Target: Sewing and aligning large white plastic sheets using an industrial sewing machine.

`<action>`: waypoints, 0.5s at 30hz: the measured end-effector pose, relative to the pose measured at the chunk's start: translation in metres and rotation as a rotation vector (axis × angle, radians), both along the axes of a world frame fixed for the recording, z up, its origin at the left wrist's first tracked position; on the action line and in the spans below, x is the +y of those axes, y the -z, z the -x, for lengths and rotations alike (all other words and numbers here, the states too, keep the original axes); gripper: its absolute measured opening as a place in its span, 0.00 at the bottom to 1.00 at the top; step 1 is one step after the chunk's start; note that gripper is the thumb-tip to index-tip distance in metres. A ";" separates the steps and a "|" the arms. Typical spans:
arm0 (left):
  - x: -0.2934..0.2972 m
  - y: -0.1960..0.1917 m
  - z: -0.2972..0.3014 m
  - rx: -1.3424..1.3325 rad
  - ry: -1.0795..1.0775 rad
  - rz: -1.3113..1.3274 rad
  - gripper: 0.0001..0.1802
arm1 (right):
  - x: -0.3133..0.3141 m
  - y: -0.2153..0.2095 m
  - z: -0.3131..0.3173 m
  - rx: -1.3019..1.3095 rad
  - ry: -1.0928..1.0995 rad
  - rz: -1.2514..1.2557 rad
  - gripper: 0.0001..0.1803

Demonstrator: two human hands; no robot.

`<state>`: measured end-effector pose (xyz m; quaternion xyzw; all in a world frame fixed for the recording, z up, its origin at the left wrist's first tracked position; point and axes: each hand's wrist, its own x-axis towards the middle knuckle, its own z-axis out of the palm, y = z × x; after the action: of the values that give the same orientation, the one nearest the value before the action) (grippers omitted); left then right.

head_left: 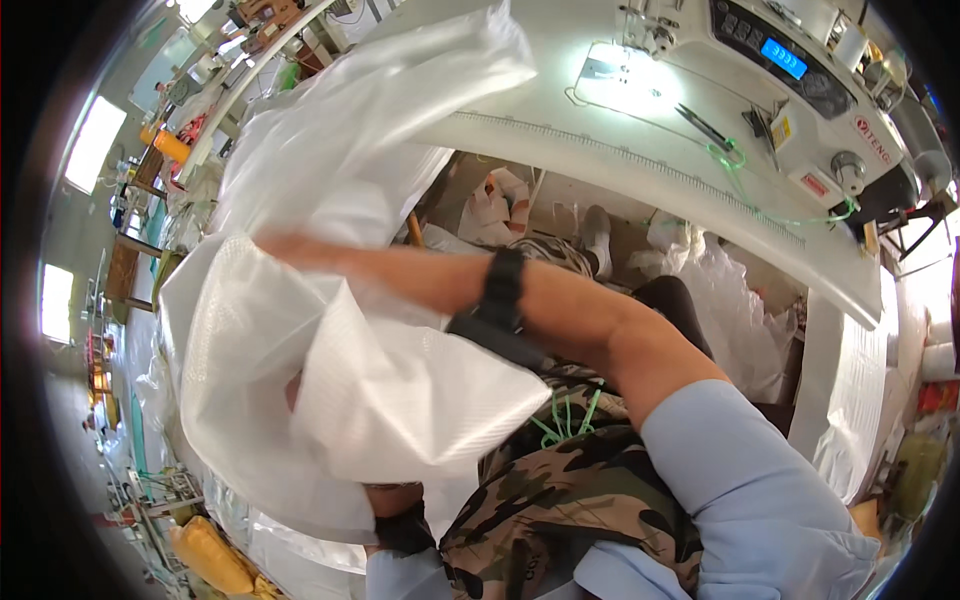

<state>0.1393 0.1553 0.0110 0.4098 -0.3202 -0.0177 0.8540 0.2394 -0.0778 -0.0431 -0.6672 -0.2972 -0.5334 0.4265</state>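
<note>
A large sheet of white woven plastic (400, 400) lies bunched and folded over my lap, and its far part rises blurred onto the white table at the upper left. My right hand (290, 248) reaches across to the left and touches the sheet; motion smears its fingers. Below the sheet's near edge, my left wrist (395, 497) shows in a dark band. Folds of the plastic cover most of my left hand, with only a bit of skin (293, 390) visible through a gap.
A white sewing machine (800, 120) with a lit needle area stands on the table (540, 150) at the upper right. Small dark thread snips (705, 127) and green thread (728, 155) lie beside it. Crumpled clear plastic (740, 310) sits under the table. A yellow bundle (212, 555) is at lower left.
</note>
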 end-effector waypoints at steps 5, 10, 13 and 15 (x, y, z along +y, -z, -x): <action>0.039 -0.023 -0.015 -0.096 -0.156 -0.097 0.29 | 0.039 -0.066 0.009 0.145 -0.209 0.067 0.22; 0.049 -0.055 -0.049 -0.177 -0.324 -0.182 0.29 | 0.018 -0.110 0.090 0.823 -0.455 -0.605 0.22; 0.062 -0.098 -0.073 -0.268 -0.489 -0.267 0.30 | 0.015 -0.080 0.117 0.906 -0.260 -0.605 0.25; 0.073 -0.123 -0.114 -0.325 -0.608 -0.348 0.30 | 0.016 -0.048 0.135 0.937 -0.193 -0.603 0.26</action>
<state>0.2537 0.2287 0.1336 0.6224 -0.3075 0.2473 0.6760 0.1046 -0.0616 0.0054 -0.6513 0.0297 -0.2000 0.7314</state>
